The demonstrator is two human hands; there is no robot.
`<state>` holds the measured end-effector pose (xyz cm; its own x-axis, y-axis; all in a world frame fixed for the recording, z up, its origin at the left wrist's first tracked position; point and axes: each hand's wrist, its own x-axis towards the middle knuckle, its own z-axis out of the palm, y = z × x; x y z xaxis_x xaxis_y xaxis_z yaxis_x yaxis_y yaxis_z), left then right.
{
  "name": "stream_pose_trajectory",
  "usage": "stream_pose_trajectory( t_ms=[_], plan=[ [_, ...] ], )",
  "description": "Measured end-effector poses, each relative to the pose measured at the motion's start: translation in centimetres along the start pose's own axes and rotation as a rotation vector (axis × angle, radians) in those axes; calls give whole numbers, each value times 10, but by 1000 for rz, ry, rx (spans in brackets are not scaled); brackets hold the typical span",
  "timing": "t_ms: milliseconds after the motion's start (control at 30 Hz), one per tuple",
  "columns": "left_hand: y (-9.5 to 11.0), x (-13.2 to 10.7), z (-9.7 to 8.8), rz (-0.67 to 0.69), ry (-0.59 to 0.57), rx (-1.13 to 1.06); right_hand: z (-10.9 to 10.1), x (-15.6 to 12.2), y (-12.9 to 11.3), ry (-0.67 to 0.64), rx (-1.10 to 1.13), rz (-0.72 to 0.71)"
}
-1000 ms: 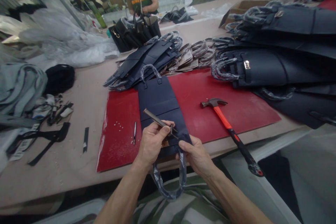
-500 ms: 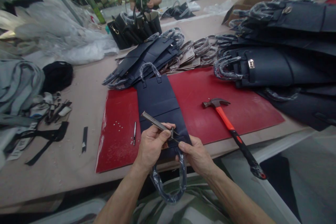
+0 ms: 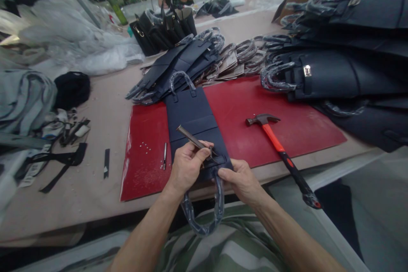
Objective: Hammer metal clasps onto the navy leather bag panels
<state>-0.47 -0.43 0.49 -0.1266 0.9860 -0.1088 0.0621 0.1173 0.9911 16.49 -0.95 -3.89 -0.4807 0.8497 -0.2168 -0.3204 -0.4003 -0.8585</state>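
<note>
My left hand (image 3: 187, 169) pinches a metal tool (image 3: 190, 136) over the navy bag (image 3: 193, 108), which lies across the red mat (image 3: 239, 110) on the tabletop (image 3: 103, 97); my right hand (image 3: 242, 180) pinches the bag's near end beside its wrapped handle (image 3: 219, 202)

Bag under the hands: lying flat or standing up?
Lying flat: the navy bag is spread over the red mat, its near handle looping out beyond the table.
</note>
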Motion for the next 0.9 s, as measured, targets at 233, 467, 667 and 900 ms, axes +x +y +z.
stream_pose_trajectory(
  t_ms=[233,467,667,900],
  plan=[
    [1,-1,2,-27,7,18,4,0,8,68,88,4],
    [4,-3,5,129,21,55,6,1,6,87,121,21],
    [1,-6,13,167,43,110,7,0,6,112,130,52],
    [-14,-1,20,286,42,265,12,-6,-1,175,65,158]
  ],
)
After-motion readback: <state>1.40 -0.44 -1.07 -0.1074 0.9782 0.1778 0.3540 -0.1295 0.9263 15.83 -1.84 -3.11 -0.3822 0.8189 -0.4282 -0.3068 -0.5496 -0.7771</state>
